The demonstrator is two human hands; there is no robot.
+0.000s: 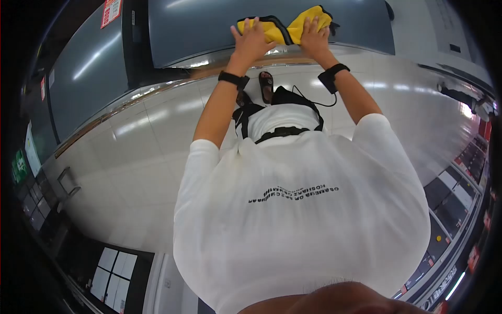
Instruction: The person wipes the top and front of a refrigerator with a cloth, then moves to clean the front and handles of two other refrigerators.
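Note:
A yellow cloth with black edging lies against a dark grey appliance panel, creased between my two hands. My left hand rests on the cloth's left part, its fingers spread apart. On the right part of the cloth, my right hand presses with fingers stretched out over it. The cloth's upper right corner stands out beyond my right fingertips. A black band circles my left wrist, and a black strapped device sits on my right wrist with a thin cord hanging from it.
Another grey appliance with red-and-white labels stands to the left. Glossy pale floor tiles lie between me and a narrow brown strip along the appliance bases. Display shelving lines the right side. A dark cabinet with white panes appears at the lower left.

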